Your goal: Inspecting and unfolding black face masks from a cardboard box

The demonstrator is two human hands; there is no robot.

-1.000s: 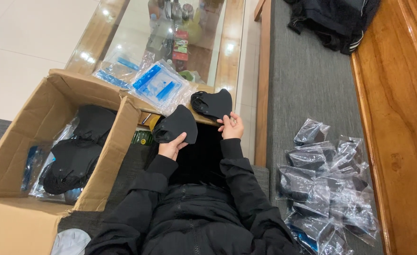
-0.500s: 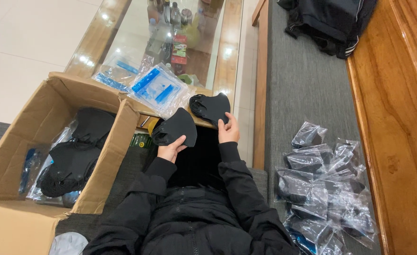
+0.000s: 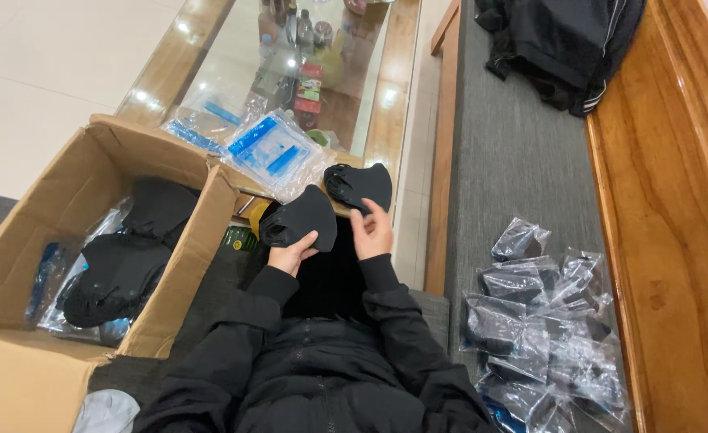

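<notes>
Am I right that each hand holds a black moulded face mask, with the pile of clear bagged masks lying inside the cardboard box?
Not quite. The head view shows the pile of clear bagged masks lying on the grey bench cushion, not in the cardboard box. The left hand and right hand each hold a black mask.

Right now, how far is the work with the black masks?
Done: a pile of bagged masks lies on the bench. In hand: the left hand and right hand each hold one loose black mask. Left: more masks in the cardboard box.
</notes>
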